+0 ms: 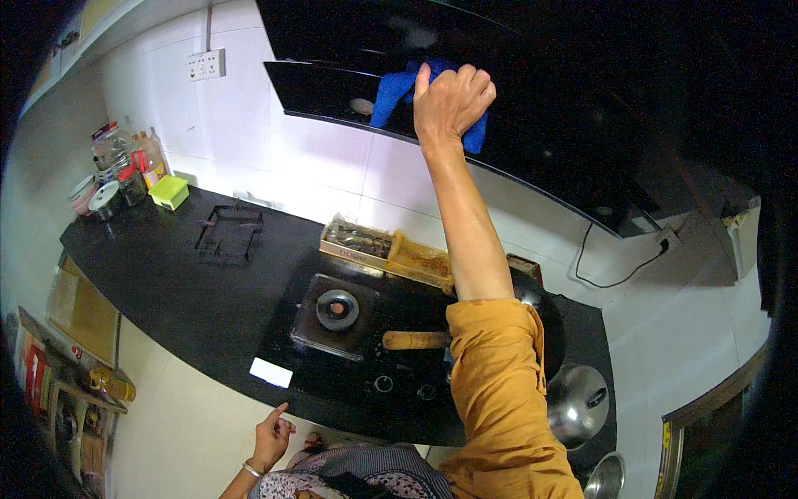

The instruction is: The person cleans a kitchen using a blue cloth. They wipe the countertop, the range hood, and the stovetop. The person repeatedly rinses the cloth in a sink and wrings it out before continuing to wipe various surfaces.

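Observation:
My right hand [453, 100] is raised high on an outstretched arm, fingers curled over a blue cloth [392, 93]. The cloth lies against the glossy black panel of a range hood [324, 91], and part of it hangs below the hand. Down at the lower left, my left hand [273, 434] is beside the front edge of the black countertop [183, 291]. Its index finger points out, the other fingers bend loosely, and nothing is in it. A white rectangular piece [271, 373] lies on the counter just beyond that hand.
Beneath the hood sits a gas stove with a burner [337, 309]; a wooden handle [414, 340] extends over it. Boxes [386, 251] line the wall. Bottles [116, 154] and a green container [169, 192] stand far left. A metal lid [577, 406] is at right, near a hanging cord [619, 284].

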`<state>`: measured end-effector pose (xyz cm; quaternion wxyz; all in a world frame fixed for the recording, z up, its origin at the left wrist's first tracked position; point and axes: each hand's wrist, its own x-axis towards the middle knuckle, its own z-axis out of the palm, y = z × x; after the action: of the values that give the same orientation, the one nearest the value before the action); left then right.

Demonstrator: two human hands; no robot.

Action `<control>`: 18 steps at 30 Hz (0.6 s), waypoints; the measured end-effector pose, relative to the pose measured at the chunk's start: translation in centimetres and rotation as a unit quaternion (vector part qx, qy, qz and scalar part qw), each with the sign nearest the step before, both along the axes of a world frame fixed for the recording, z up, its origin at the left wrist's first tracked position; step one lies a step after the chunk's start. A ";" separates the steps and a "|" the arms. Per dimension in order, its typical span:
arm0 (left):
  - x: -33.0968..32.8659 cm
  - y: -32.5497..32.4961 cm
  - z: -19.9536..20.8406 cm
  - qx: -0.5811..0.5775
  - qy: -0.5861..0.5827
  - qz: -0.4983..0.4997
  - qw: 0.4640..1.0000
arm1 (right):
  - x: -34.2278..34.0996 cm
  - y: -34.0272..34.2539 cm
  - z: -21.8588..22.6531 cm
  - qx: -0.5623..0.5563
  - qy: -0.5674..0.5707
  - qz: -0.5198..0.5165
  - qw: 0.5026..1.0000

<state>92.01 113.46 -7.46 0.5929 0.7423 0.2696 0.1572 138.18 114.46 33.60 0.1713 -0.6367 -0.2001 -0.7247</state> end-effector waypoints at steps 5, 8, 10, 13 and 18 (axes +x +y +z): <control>-1.7 2.5 -1.3 -0.019 -0.020 0.030 0.999 | -1.2 5.8 -0.3 -0.012 -0.048 0.056 0.997; -2.0 3.3 -0.3 -0.004 0.003 0.021 1.000 | -2.3 9.8 0.0 -0.045 -0.057 0.062 0.995; -2.2 3.7 0.5 -0.006 0.004 0.024 1.000 | -3.1 12.9 0.4 -0.037 -0.095 0.082 0.991; -2.7 4.4 -0.6 -0.026 0.014 0.040 0.999 | -4.6 17.0 1.1 -0.089 -0.142 0.099 0.981; -3.2 5.2 0.0 0.001 0.009 0.053 0.999 | -5.1 20.3 1.9 -0.224 -0.233 0.253 0.912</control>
<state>88.78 118.64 -7.46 0.5802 0.7292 0.3139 0.1819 133.11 134.76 35.49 0.1497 -0.3997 -0.5458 -0.7210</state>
